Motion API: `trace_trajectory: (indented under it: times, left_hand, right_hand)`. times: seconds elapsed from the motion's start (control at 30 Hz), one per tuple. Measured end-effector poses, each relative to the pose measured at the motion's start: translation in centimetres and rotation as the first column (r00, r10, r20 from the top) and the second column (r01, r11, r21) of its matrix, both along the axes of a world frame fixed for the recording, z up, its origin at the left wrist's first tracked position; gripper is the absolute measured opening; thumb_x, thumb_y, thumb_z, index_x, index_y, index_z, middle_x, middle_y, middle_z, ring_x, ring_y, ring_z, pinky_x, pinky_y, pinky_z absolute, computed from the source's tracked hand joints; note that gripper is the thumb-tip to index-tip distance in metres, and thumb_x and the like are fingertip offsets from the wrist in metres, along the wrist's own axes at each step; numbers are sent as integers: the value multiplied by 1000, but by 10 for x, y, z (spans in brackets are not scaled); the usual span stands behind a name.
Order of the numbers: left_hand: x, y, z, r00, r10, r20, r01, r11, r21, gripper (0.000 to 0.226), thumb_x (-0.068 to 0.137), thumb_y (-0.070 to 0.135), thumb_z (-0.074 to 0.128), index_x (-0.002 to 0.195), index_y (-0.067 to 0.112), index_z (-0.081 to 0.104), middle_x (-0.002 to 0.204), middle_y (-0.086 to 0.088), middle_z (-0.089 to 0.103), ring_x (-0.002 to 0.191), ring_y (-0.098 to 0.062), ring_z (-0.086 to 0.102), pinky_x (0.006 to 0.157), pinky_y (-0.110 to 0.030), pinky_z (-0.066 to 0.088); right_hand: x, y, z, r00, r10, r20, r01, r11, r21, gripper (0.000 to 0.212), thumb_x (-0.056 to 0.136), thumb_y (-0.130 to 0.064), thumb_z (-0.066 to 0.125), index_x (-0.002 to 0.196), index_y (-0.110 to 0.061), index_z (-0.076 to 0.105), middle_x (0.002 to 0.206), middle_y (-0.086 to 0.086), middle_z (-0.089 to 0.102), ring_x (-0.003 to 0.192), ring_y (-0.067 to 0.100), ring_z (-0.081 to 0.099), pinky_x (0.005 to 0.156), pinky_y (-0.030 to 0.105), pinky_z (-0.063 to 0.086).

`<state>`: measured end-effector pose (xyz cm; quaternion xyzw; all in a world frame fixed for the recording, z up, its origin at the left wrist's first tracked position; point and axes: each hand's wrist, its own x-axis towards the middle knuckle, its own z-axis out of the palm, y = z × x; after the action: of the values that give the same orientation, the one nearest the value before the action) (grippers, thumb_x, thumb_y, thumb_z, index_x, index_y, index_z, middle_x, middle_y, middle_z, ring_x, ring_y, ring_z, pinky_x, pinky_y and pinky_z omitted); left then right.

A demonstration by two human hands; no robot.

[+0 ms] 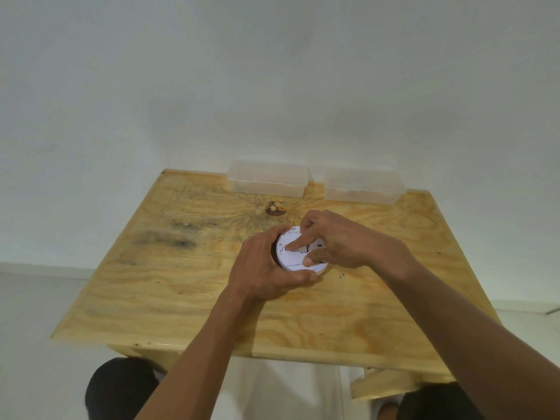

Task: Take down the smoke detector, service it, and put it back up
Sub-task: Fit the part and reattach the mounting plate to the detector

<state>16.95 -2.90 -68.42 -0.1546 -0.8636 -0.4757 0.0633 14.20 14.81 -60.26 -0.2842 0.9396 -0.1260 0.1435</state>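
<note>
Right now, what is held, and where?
The detector: left hand grips its rim; right hand fingers touch its upturned face.
</note>
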Motion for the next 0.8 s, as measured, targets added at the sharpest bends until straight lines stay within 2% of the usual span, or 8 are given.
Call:
trace_trajectory:
  times: [0.23,0.37,0.5,0.67,0.73,0.8]
  left_hand:
    - [2,0,3,1000,1,-6,-1,1000,17,66,59,51,90,116,46,57,103,20,72,92,1,68,80,-33,58]
    - [3,2,3,1000,0,-8,1,999,34,72,59,55,88,121,48,53,107,19,72,96,1,68,84,-34,58]
    - [3,3,3,1000,8,1,-8,999,44,72,55,61,85,118,52,52,103,24,71,96,2,67,85,-33,57]
    - [1,3,-1,999,35,10,-36,998,52,69,51,55,89,113,44,61,98,23,70,90,3,68,78,-34,58]
    - [3,3,1,999,33,1,-33,999,44,67,52,52,90,111,50,60,98,24,71,90,4,67,76,-32,59]
    - [5,3,6,1000,16,-11,-15,999,37,66,55,47,93,106,66,55,100,31,70,91,7,67,76,-25,58]
  right_hand:
    - [2,0,-2,1000,-29,3,28,999,21,41,91,-31,69,131,-33,62,112,-3,41,99,17,36,79,30,32]
    - [5,0,-8,997,-76,-26,76,997,9,41,91,-35,67,132,-32,62,112,0,43,104,24,39,85,39,42]
    - [13,3,-17,983,-145,-114,139,988,-64,42,88,-41,69,126,-25,66,113,4,53,104,26,47,87,40,44]
    - [20,4,-29,946,-288,-147,254,944,-209,55,83,-44,72,131,-20,56,122,-1,58,112,20,48,92,34,41]
    - [22,3,-29,943,-293,-159,261,945,-197,57,84,-45,72,132,-18,57,121,1,58,111,21,48,92,35,42]
    - [23,2,-28,945,-286,-161,258,951,-172,56,85,-46,70,132,-16,60,122,1,57,112,21,47,92,34,42]
